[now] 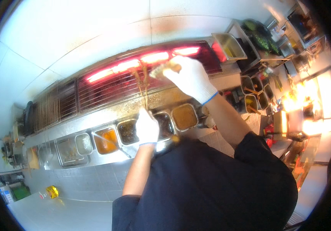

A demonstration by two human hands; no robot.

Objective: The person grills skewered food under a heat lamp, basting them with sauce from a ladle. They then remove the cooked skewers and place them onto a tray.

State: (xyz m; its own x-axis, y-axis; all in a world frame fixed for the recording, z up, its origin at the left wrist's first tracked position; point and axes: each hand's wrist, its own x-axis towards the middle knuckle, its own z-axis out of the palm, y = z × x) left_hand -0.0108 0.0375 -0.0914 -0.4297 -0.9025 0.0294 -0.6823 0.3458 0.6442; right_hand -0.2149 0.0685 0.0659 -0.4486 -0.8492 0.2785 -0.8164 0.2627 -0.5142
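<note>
My left hand (147,126), in a white knit glove, grips the lower ends of thin skewers (144,96). Their upper ends bear browned food (141,77) over the wire rack of a glowing red grill (110,86). Higher up and to the right, my right hand (187,76), also gloved in white with a blue cuff edge, holds a blurred, pale, bristly thing (160,71), possibly a brush, close beside the food. What exactly it is cannot be told. Below the grill, a pan of brown powder or sauce (184,117) and a pan of orange sauce (106,140) sit in the steel counter.
A steel container (230,47) stands at the grill's right end. Farther right are seasoning tubs (251,104) with wooden-handled tools, and large bright flames (295,98). An oil bottle (51,192) lies at the lower left. A wire rack (45,108) covers the grill's left part.
</note>
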